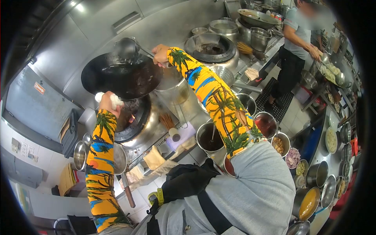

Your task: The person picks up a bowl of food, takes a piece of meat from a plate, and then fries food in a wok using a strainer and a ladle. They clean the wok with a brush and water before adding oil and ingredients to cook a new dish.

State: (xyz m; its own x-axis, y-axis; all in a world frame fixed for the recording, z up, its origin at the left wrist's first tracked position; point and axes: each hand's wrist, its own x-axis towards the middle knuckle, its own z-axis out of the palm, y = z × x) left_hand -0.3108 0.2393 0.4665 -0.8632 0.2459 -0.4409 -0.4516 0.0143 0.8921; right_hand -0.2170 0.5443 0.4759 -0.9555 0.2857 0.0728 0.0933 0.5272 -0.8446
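My left hand point(106, 105) is closed on a bunched white cloth point(114, 100) at the near rim of a large black wok point(100, 76). The wok is tilted and raised off the burner point(135, 129), where a small orange flame shows. My right hand point(159, 55) is wrapped around the handle of a ladle point(127, 49), whose bowl is over the far part of the wok. Whether the ladle holds anything I cannot make out. Just below my right hand stands a metal pot point(174, 89), partly hidden by my sleeve.
A second wok burner point(210, 47) and a perforated strainer point(222, 74) lie to the right. Near my body are a pot of dark liquid point(209, 138) and a pot of red liquid point(265, 123). Another person point(299, 39) works at the far right. Folded cloths point(155, 158) line the counter edge.
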